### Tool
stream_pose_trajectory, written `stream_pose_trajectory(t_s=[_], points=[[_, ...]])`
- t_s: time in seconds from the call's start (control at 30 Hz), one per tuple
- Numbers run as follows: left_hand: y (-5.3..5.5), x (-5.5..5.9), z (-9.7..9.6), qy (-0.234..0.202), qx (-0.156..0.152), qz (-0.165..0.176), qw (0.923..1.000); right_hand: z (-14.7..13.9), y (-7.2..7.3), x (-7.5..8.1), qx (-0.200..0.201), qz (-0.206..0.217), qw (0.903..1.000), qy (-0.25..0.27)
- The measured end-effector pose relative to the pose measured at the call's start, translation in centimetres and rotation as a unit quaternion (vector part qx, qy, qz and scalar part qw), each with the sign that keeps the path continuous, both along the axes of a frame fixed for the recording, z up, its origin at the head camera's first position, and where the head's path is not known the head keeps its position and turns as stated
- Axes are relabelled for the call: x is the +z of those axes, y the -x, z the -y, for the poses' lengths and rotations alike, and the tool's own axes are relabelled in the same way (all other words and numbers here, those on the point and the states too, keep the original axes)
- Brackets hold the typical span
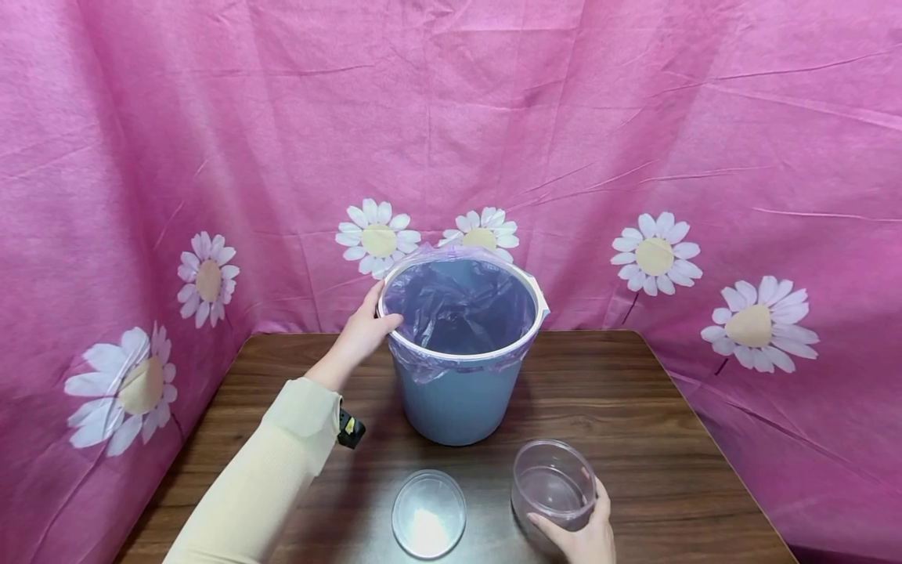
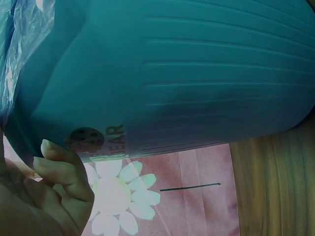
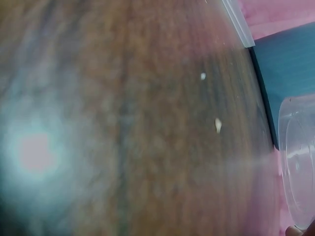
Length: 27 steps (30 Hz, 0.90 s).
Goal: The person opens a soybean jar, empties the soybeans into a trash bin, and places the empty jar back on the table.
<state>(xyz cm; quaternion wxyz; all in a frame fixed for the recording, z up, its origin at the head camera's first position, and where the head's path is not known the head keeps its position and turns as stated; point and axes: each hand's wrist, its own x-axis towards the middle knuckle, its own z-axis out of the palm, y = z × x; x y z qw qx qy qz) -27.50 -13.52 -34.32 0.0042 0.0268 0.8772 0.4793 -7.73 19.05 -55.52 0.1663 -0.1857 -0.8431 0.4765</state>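
A blue-grey trash bin [image 1: 458, 399] stands upright on the wooden table, lined with a translucent purple bag [image 1: 451, 313] folded over its white rim. My left hand [image 1: 362, 333] grips the rim on the left side, thumb over the inside and fingers outside. In the left wrist view, the curled fingers [image 2: 61, 172] hook under the rim. My right hand [image 1: 588, 533] holds a clear round plastic container [image 1: 553, 497] by its near right side, its open top facing up. Only a fingertip [image 3: 294, 231] shows beside the container [image 3: 300, 162] in the right wrist view.
A clear round lid [image 1: 428, 515] lies on the table [image 1: 606, 392] in front of the bin, left of the container. Two small white bits [image 3: 218, 125] show against the wood in the right wrist view. Pink daisy-print cloth [image 1: 451, 117] hangs behind and at both sides.
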Motion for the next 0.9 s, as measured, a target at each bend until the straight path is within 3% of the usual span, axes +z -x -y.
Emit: stream_pose_trajectory(t_s=[0.33, 0.6, 0.9], points=[[-0.1, 0.1, 0.1, 0.000, -0.001, 0.000, 1.0000, 0.1, 0.0, 0.1, 0.022, 0.040, 0.9990, 0.001], [-0.2, 0.2, 0.1, 0.004, -0.011, 0.000, 0.9999, 0.0, -0.2, -0.1, 0.064, 0.039, 0.9969, -0.026], [-0.2, 0.2, 0.1, 0.008, -0.010, 0.000, 0.9999, -1.1, -0.1, -1.2, 0.090, 0.025, 0.9941, -0.056]])
